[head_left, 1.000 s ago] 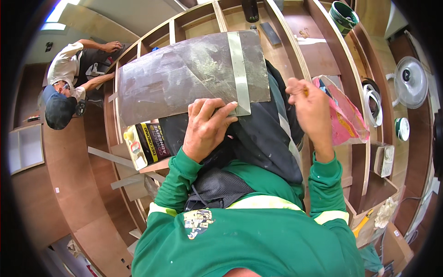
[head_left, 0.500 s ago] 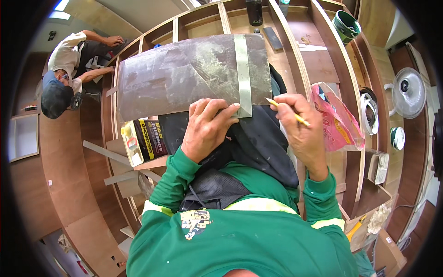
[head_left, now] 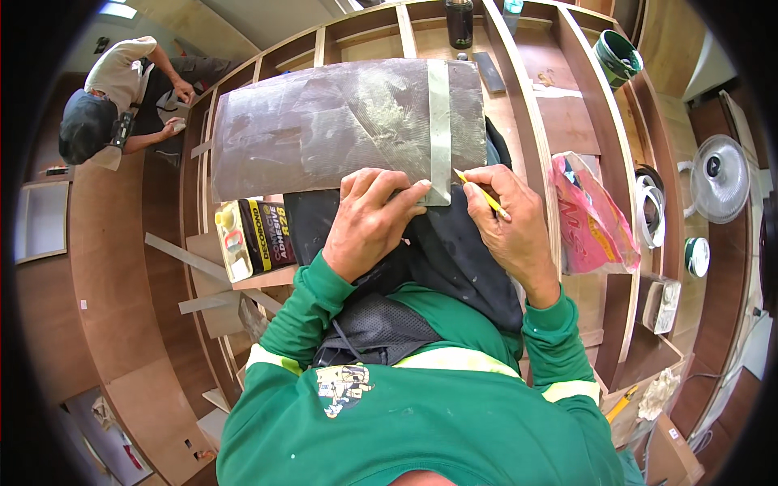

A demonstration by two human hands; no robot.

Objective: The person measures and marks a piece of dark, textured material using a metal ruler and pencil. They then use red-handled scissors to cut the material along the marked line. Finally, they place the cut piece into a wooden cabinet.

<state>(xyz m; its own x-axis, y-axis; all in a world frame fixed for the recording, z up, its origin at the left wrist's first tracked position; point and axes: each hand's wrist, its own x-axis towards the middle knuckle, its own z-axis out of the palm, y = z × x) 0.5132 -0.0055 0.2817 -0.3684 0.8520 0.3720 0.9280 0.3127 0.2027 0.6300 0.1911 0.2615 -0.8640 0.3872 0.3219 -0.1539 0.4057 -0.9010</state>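
Observation:
My left hand is closed on the near edge of a brown laminate sheet and the end of a pale metal strip lying across it, thumb on the strip. My right hand grips a yellow pencil, its tip by the sheet's edge just right of the strip. The sheet rests over my dark-clad legs. Under its near left side sits a black-and-yellow tin.
A co-worker bends at upper left. A wooden frame surrounds the work, holding a dark block, black bottle and pink bag. A green bucket and fan are at right.
My right hand, with the pencil, has come down leftward to the sheet's edge beside the strip. My left hand stays on the strip. The co-worker's arms and body have shifted.

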